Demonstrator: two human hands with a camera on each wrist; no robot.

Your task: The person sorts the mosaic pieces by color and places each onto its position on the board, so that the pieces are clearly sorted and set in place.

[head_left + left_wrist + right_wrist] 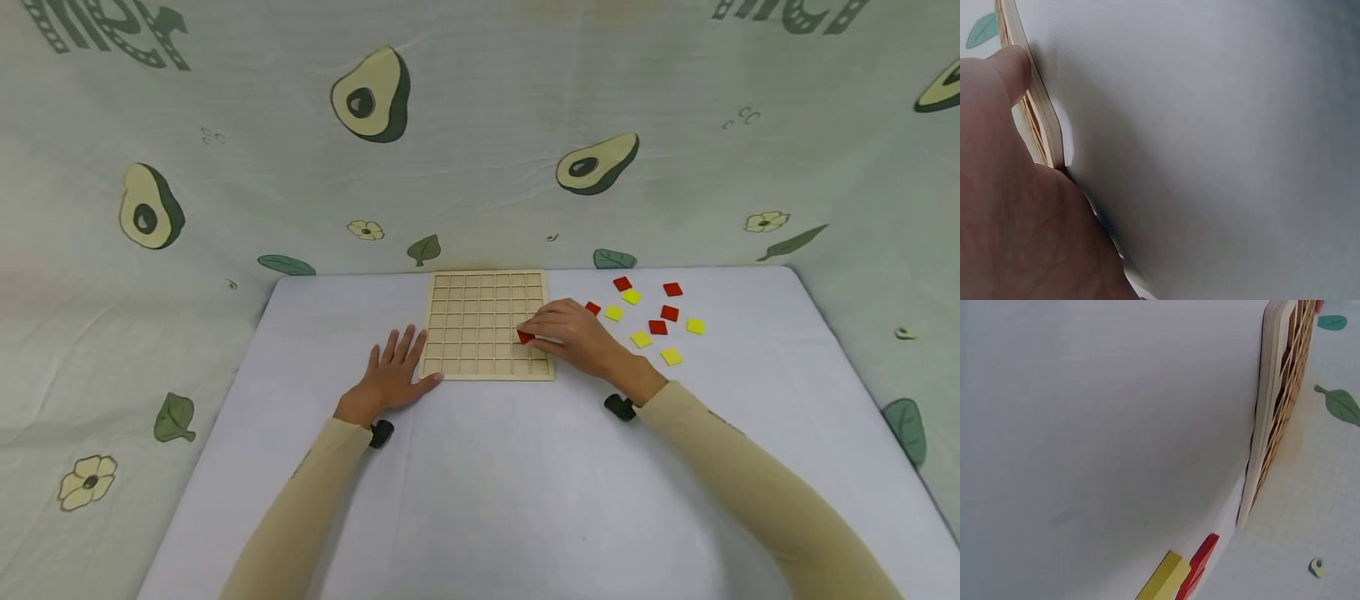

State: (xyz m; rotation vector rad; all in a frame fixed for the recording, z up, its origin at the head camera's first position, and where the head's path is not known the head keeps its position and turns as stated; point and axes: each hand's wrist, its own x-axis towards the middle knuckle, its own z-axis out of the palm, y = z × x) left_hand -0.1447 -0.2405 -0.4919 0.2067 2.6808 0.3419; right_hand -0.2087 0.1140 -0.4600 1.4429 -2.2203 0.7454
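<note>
A wooden grid board (486,375) lies at the far edge of the white table. Over its right part, my right hand (573,336) pinches a red tile (526,337) between thumb and fingers. My left hand (390,379) rests with spread fingers at the board's lower left corner, the thumb touching its edge. The left wrist view has the left hand (1029,181) against the side of the board (1052,134). In the right wrist view the board (1266,419) shows at the right, but the right hand is not clearly visible.
Loose red tiles (670,313) and yellow tiles (641,339) lie scattered on the table (480,492) right of the board. In the right wrist view, a yellow tile (1163,578) and red ones (1200,559) are at the bottom. A patterned cloth (480,167) hangs behind.
</note>
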